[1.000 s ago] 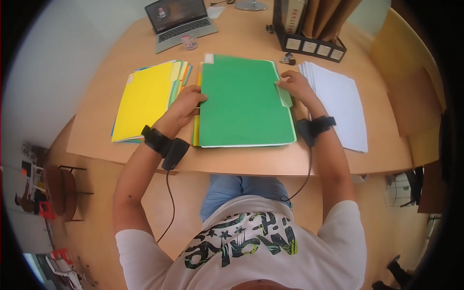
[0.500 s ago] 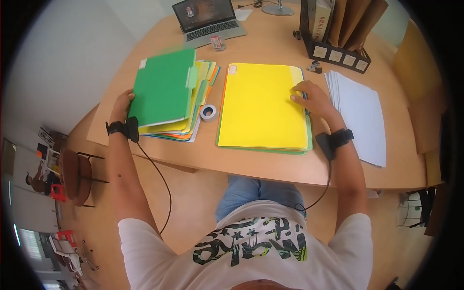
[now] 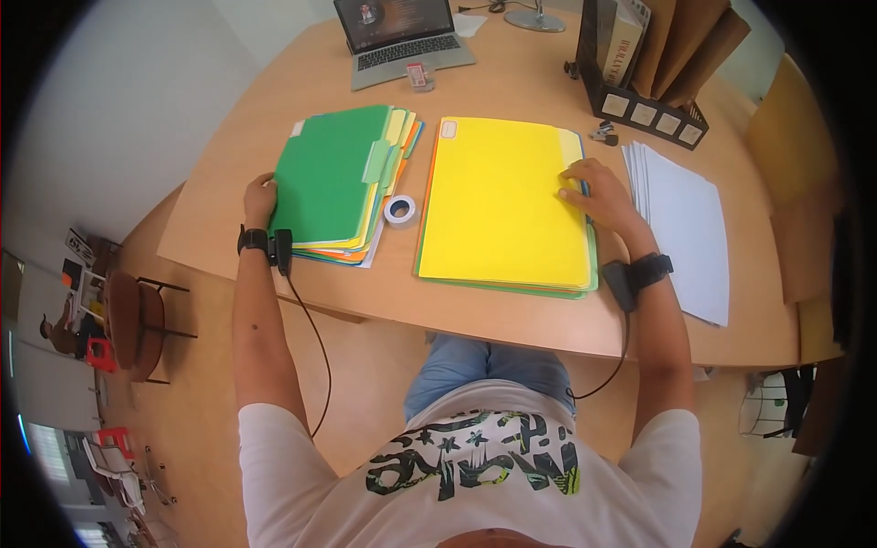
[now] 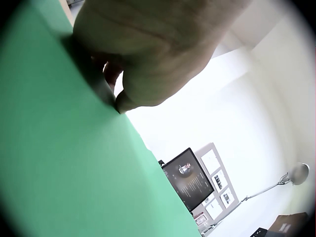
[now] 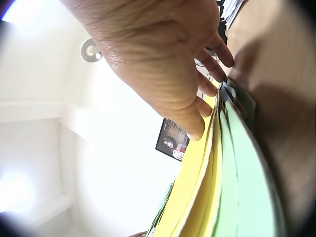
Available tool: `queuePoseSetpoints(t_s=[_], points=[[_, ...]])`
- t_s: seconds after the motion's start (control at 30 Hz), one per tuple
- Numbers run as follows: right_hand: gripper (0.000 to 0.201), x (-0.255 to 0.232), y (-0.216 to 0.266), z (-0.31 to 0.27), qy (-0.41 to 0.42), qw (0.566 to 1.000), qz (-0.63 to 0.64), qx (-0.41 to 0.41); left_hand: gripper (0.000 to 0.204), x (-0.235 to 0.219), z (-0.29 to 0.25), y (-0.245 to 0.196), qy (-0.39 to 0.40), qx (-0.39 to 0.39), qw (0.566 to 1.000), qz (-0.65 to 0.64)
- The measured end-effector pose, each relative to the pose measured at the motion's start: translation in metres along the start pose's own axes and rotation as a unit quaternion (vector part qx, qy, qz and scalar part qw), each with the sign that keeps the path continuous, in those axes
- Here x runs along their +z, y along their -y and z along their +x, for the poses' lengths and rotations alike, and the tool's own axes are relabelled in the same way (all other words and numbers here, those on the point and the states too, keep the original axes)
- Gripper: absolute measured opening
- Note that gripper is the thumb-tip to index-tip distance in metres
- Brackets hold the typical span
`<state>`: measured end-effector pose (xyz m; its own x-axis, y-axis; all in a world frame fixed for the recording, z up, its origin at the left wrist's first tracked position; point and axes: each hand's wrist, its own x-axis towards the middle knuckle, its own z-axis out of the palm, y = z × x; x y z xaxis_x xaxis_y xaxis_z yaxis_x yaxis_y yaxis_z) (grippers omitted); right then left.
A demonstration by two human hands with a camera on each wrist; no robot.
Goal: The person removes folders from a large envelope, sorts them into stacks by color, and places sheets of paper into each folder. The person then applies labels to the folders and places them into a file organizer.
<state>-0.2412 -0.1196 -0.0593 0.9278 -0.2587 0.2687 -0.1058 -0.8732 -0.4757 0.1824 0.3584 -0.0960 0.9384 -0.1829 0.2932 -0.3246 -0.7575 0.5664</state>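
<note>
A green folder point(image 3: 331, 173) lies on top of the left pile, whose several coloured tabs stick out along the right side. My left hand point(image 3: 260, 199) grips the green folder's left edge, the thumb point(image 4: 126, 102) at the edge in the left wrist view and the other fingers partly hidden. On the right pile, a yellow folder point(image 3: 502, 201) is uppermost, over green and other coloured folders. My right hand point(image 3: 598, 194) rests at that pile's right edge. Its thumb point(image 5: 193, 129) touches the yellow folder in the right wrist view, with the fingers loosely extended past the edge.
Between the piles sits a white tape roll point(image 3: 402, 223). White paper point(image 3: 685, 228) is stacked at the right, below a black file holder point(image 3: 653, 119) and black clips point(image 3: 603, 134). At the back stand a laptop point(image 3: 406, 57), a small red-and-white item point(image 3: 418, 77) and a lamp base point(image 3: 534, 20).
My left hand carried the green folder from the right pile to the left one, baring the yellow folder. It now lies flatter on the left pile. The right hand stayed by the right pile.
</note>
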Motion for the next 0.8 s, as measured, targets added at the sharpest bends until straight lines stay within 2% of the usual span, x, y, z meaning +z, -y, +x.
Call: queuePoseSetpoints(t_s=[0.27, 0.37, 0.4, 0.47, 0.57, 0.63, 0.7, 0.77, 0.8], points=[[0.032, 0.001, 0.001, -0.001, -0.008, 1.0, -0.006, -0.003, 0.032, 0.005, -0.011, -0.013, 0.0, 0.026, 1.0, -0.007], [0.032, 0.001, 0.002, -0.001, -0.005, 1.0, -0.004, -0.004, 0.037, 0.0, -0.007, -0.015, 0.031, 0.028, 0.997, 0.069], [0.032, 0.0, 0.003, -0.001, -0.004, 1.0, -0.003, -0.003, 0.039, 0.003, -0.008, -0.017, -0.011, 0.012, 0.989, 0.144], [0.033, -0.001, 0.002, -0.001, -0.007, 1.0, -0.007, -0.007, 0.043, -0.002, -0.024, -0.059, -0.093, -0.016, 0.953, 0.287], [0.034, 0.005, -0.005, 0.0, -0.017, 1.0, -0.014, -0.018, 0.044, -0.005, -0.039, -0.114, -0.193, 0.194, 0.945, 0.178], [0.033, 0.008, -0.006, 0.003, -0.015, 0.999, -0.026, -0.024, 0.038, 0.001, -0.077, -0.168, -0.072, 0.306, 0.949, 0.008], [0.032, 0.007, -0.01, 0.001, -0.014, 0.999, -0.039, -0.029, 0.036, 0.001, -0.146, -0.236, 0.17, 0.303, 0.935, -0.071], [0.033, 0.008, -0.013, 0.001, -0.013, 0.998, -0.04, -0.038, 0.039, 0.021, -0.2, -0.264, 0.226, 0.462, 0.854, -0.08], [0.034, 0.008, -0.014, 0.001, -0.013, 0.998, -0.039, -0.042, 0.044, 0.019, -0.223, -0.282, 0.277, 0.478, 0.833, -0.032]])
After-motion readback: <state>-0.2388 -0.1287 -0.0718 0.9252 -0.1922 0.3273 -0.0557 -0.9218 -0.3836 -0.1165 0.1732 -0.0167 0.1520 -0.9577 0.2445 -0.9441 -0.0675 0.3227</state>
